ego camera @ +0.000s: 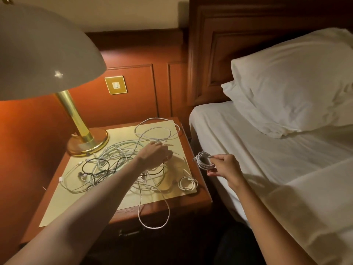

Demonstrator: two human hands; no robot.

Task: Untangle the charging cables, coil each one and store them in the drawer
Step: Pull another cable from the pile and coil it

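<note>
Closest thing: one white loop (152, 217) droops over the front edge of the nightstand (181, 202). It hangs in front of the drawer, which is so dark I can only pick out the drawer handle (131, 232).

On the nightstand's front right corner there's a small coil (188, 183) already wound up, lying on the yellow mat (57, 207).

Just off the nightstand's right edge, between it and the bed (267, 159), the right hand (223, 167) pinches a coiled white cable (205, 159) in the air.

The left hand (154, 155) is down on the tangle (114, 159) in the middle of the nightstand, fingers curled into the wires. I honestly can't tell if it's grasping one, since its own back hides the contact. Which white wire is which in that mess is anyone's guess; only the black cable (95, 165) stands out.

The lamp (86, 138) stands at the nightstand's back left corner, with its shade cut off by the frame. There's a wall switch (116, 85) behind it.
</note>
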